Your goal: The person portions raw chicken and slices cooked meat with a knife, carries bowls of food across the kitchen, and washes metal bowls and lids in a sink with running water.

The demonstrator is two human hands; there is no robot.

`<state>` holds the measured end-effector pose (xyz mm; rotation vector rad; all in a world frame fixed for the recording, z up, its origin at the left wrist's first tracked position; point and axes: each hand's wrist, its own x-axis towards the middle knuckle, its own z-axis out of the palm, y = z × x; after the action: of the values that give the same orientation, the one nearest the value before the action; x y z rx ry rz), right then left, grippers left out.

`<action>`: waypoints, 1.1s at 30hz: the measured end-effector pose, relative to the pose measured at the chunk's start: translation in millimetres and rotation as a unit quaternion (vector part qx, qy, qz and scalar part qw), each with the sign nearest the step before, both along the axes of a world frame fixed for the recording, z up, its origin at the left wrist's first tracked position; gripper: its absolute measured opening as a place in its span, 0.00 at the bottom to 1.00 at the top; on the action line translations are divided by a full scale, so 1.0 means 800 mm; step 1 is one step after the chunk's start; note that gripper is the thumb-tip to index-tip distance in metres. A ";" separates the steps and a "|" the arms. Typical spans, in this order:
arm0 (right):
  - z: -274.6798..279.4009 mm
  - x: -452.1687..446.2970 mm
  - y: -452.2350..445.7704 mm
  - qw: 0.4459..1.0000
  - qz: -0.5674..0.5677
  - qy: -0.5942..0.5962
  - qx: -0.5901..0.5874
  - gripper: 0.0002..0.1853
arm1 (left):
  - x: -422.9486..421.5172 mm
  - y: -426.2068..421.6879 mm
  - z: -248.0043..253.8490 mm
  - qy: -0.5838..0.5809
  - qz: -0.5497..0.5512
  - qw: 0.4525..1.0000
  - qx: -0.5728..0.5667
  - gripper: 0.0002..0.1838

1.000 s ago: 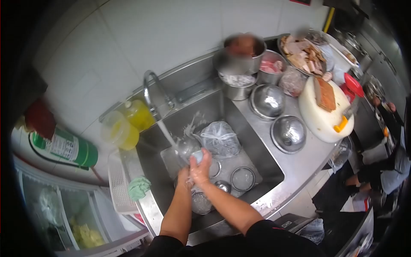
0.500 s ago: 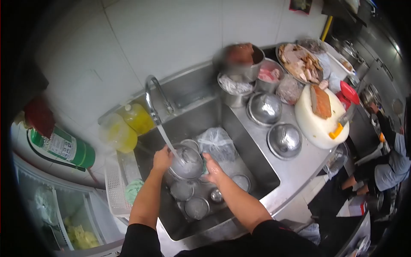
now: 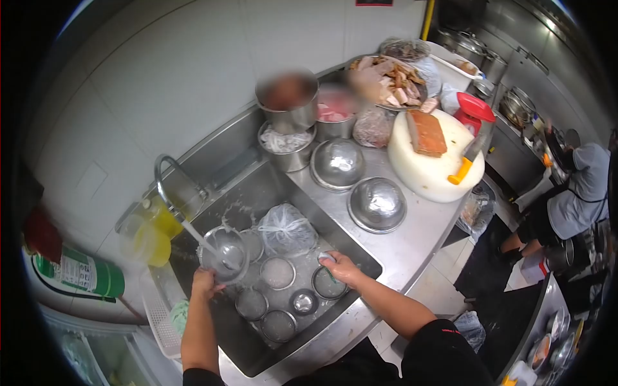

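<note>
In my left hand point(image 3: 205, 283) is the near rim of a round metal bowl point(image 3: 237, 258), tilted under the stream from the curved tap point(image 3: 162, 183). My right hand point(image 3: 342, 269) is apart from the bowl, over the right side of the steel sink point(image 3: 351, 248). Its fingers close on a small pale and green scouring pad point(image 3: 326, 257), mostly covered by the hand. Below that hand lies a round metal dish point(image 3: 329, 289). Several more round dishes point(image 3: 278, 273) and a small metal bowl point(image 3: 304, 301) rest on the sink bottom, beside a knotted plastic bag point(image 3: 286, 230).
Two upturned metal bowls point(image 3: 378, 204) sit on the right counter, near a white chopping block point(image 3: 418, 170) with cooked meat point(image 3: 427, 133) and a yellow-handled knife point(image 3: 461, 170). Stacked pots point(image 3: 286, 119) stand behind. A co-worker point(image 3: 579, 186) stands at far right.
My right hand has left the bowl and moved right with the pad. My left hand still holds the bowl under the water, now tilted more. The view has shifted right.
</note>
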<state>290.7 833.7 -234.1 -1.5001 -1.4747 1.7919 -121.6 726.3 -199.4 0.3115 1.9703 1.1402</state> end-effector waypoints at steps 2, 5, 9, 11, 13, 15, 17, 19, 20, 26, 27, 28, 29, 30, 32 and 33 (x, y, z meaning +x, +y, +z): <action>-0.017 0.002 0.006 0.999 0.015 -0.025 0.041 0.33 | -0.015 0.036 0.017 -0.116 -0.055 0.984 -0.128 0.15; -0.023 -0.002 0.006 0.998 0.019 -0.047 0.044 0.35 | -0.007 0.095 0.087 0.152 -0.305 0.927 -0.157 0.21; -0.010 -0.001 0.000 0.992 0.061 -0.073 0.078 0.37 | 0.123 0.135 0.196 0.606 -0.418 0.670 -0.098 0.37; -0.012 -0.002 -0.001 0.984 0.080 -0.109 0.120 0.38 | 0.206 0.158 0.236 0.619 -0.402 0.675 0.007 0.39; 0.000 0.002 -0.003 0.982 0.100 -0.117 0.110 0.38 | 0.266 0.187 0.245 0.644 -0.401 0.631 0.160 0.40; 0.006 0.002 -0.005 0.977 0.120 -0.126 0.123 0.39 | 0.318 0.215 0.255 0.659 -0.409 0.592 0.222 0.37; 0.014 0.003 -0.008 0.977 0.129 -0.116 0.126 0.39 | 0.350 0.248 0.250 0.681 -0.395 0.549 0.279 0.38; 0.015 0.006 -0.007 0.977 0.132 -0.108 0.128 0.39 | 0.372 0.288 0.230 0.718 -0.374 0.500 0.309 0.38; 0.011 0.004 -0.012 0.978 0.131 -0.103 0.127 0.39 | 0.376 0.301 0.206 0.733 -0.400 0.481 0.267 0.38; -0.007 0.003 -0.010 0.977 0.133 -0.043 0.158 0.39 | 0.395 0.273 0.127 0.542 -0.490 0.661 0.170 0.20; -0.011 0.001 -0.011 0.975 0.137 -0.032 0.172 0.39 | 0.397 0.266 0.111 0.382 -0.502 0.771 0.089 0.17; -0.003 0.002 -0.014 0.977 0.142 -0.031 0.157 0.38 | 0.399 0.262 0.093 0.207 -0.487 0.848 0.006 0.15; 0.006 0.006 -0.014 0.978 0.146 -0.033 0.146 0.37 | 0.401 0.261 0.079 0.024 -0.450 0.890 -0.071 0.14; 0.013 0.008 -0.011 0.979 0.149 -0.035 0.136 0.37 | 0.410 0.256 0.077 -0.004 -0.417 0.906 -0.072 0.13; 0.014 0.005 -0.009 0.978 0.148 -0.031 0.144 0.35 | 0.429 0.252 0.075 -0.062 -0.350 0.932 -0.074 0.12; 0.011 0.003 -0.011 0.978 0.147 -0.031 0.147 0.34 | 0.438 0.252 0.076 -0.084 -0.337 0.935 -0.075 0.12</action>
<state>293.3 824.5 -225.1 -1.2515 -1.9799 1.5981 229.2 927.9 -138.2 0.7182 1.5905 0.5472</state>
